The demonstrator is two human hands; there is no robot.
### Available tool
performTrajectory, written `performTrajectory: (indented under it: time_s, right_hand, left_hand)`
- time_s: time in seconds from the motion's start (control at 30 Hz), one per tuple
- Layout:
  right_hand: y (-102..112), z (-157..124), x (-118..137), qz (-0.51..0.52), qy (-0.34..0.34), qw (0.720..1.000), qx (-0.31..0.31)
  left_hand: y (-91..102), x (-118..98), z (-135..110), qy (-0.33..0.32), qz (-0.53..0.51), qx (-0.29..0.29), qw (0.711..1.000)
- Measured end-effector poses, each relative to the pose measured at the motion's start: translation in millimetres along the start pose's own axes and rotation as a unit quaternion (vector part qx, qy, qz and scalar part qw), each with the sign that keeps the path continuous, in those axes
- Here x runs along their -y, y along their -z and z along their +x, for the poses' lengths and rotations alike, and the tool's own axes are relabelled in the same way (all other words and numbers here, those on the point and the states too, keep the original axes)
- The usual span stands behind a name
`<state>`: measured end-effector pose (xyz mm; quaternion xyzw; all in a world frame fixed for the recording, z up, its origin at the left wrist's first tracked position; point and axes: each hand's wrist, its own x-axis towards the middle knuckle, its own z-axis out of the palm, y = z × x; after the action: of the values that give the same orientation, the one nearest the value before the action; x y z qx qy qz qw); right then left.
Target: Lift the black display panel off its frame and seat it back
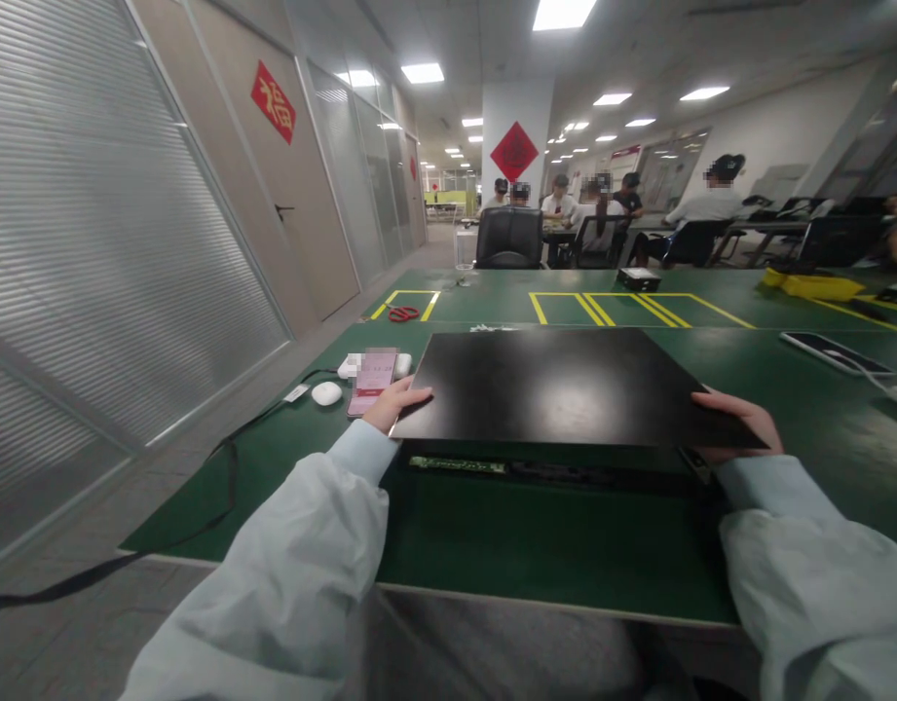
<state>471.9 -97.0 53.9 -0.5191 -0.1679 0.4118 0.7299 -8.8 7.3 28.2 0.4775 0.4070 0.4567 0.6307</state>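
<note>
A large flat black panel (557, 385) is held level a little above the green table mat (536, 545). My left hand (394, 401) grips its near left corner, fingers closed on the edge. Gripping the near right corner is my right hand (740, 421), thumb on top. Under the panel's near edge lies a long dark strip with a green circuit board (459, 465) showing. Both arms wear pale blue sleeves.
A pink-screened phone (373, 380), a white mouse (326, 393) and a cable lie at left. Red scissors (402, 313) sit in a yellow-taped box farther back. Another phone (835, 352) lies at right, a yellow object (813, 285) beyond. Several people sit at desks behind.
</note>
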Motion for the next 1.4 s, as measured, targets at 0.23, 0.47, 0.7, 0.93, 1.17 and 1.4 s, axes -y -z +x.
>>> performTrajectory:
  time_s: [0.23,0.47,0.7,0.93,1.17,1.4]
  right_hand:
    - [4.4,11.6,-1.8,-0.083,-0.072,0.988,0.111]
    - [22.0,30.3,-8.6,-0.166,-0.049,0.975,0.140]
    - [39.5,46.7,-13.8,-0.212,-0.047,0.973,0.074]
    - [41.0,53.9,-19.5,-0.256,-0.012,0.966,-0.004]
    - [45.8,62.2,-23.4,-0.283,0.006,0.959,-0.024]
    - [51.5,67.5,-32.1,-0.364,0.085,0.927,-0.034]
  left_hand:
    - [10.6,-0.2,7.4,-0.096,-0.081,-0.087,0.988]
    - [8.6,-5.9,11.2,-0.071,-0.105,-0.145,0.981]
    - [-5.2,-2.4,6.3,-0.021,-0.086,-0.157,0.984]
    - [-10.3,7.7,7.1,-0.013,-0.032,-0.142,0.989]
    - [-6.4,18.8,10.7,-0.009,-0.005,-0.110,0.994]
    - [-7.7,20.2,10.8,0.008,0.010,-0.113,0.994]
